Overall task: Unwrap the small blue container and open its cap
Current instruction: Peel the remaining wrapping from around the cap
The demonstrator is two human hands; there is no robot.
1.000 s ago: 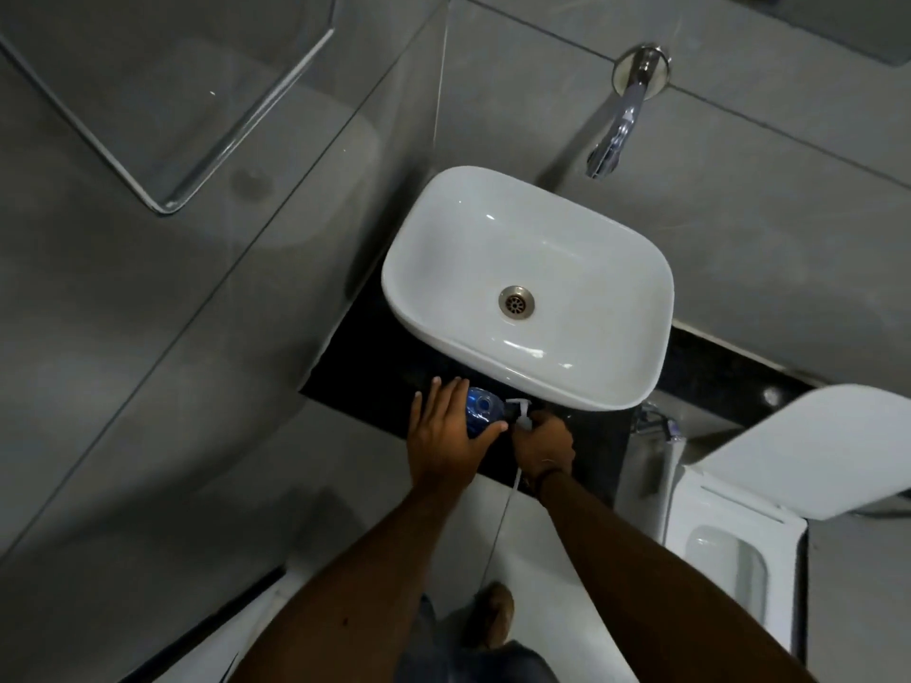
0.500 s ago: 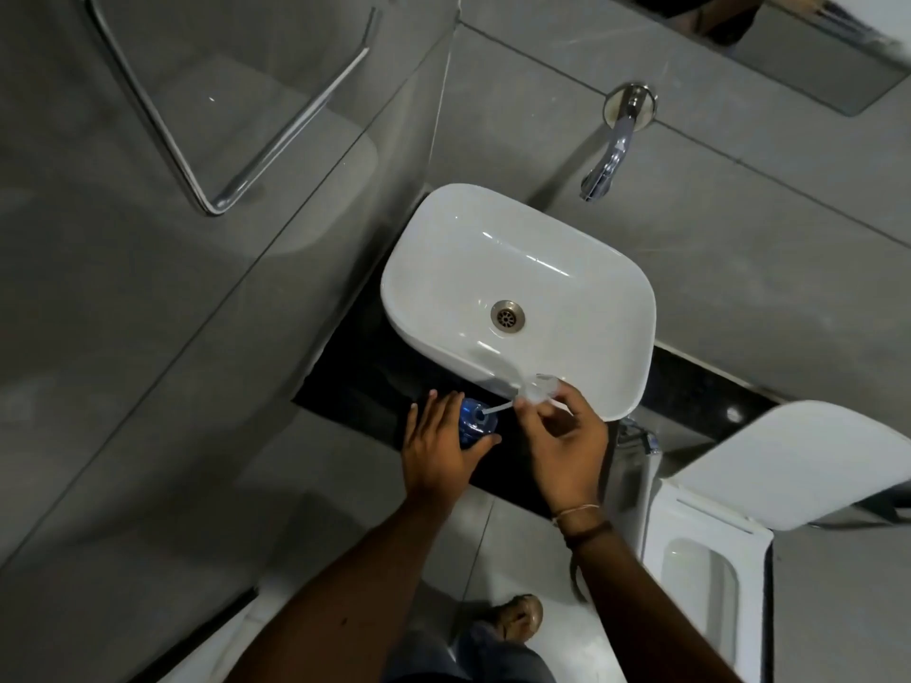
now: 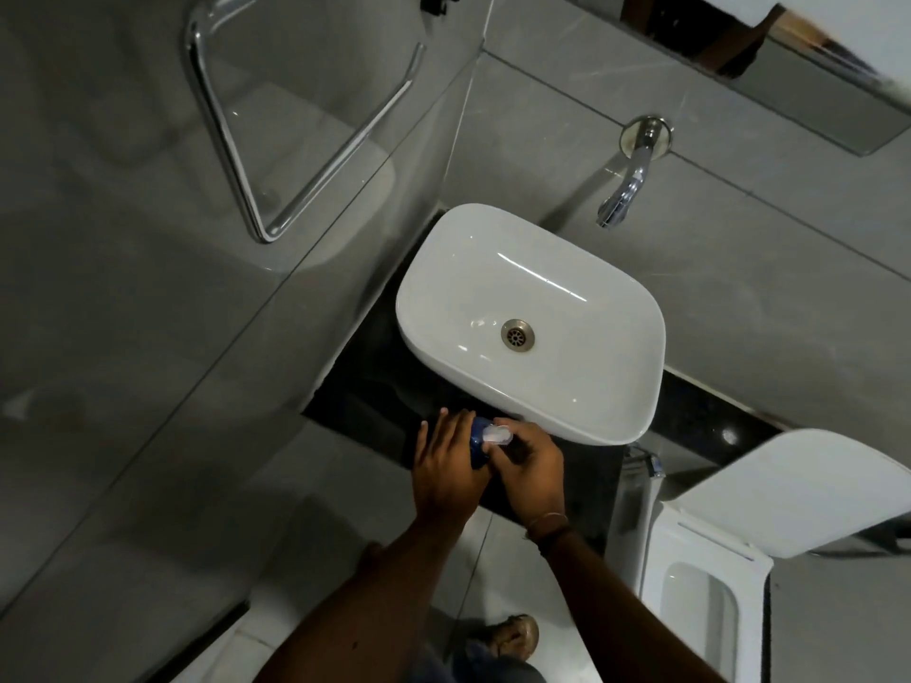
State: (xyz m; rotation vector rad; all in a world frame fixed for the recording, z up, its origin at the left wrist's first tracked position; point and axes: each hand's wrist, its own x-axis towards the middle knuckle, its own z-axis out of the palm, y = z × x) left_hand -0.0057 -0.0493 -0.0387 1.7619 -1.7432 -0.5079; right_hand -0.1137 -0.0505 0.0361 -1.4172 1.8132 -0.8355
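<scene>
Blue container (image 3: 476, 443), small and dark, sits low on the black counter (image 3: 355, 396) just in front of the white basin (image 3: 532, 308), almost hidden between the two hands. On its left, the left hand (image 3: 446, 473) is wrapped around the body, fingers pointing toward the basin, steadying it as it did half a second ago. What has changed is on the right: the right hand (image 3: 530, 465), which half a second ago was lifted toward the basin rim, drawing a strip of clear wrap (image 3: 495, 434) away from the container, has come back down and now meets the left hand, its fingertips pinched on a pale, crumpled bit of the wrap at the container's top. So the hands are together, both closed on the container or its covering. Judging by this, the peeling is partly done and the right hand is taking a fresh hold. Whether any wrap remains on the body cannot be told, and the cap itself is not visible, so it is most likely unopened.
</scene>
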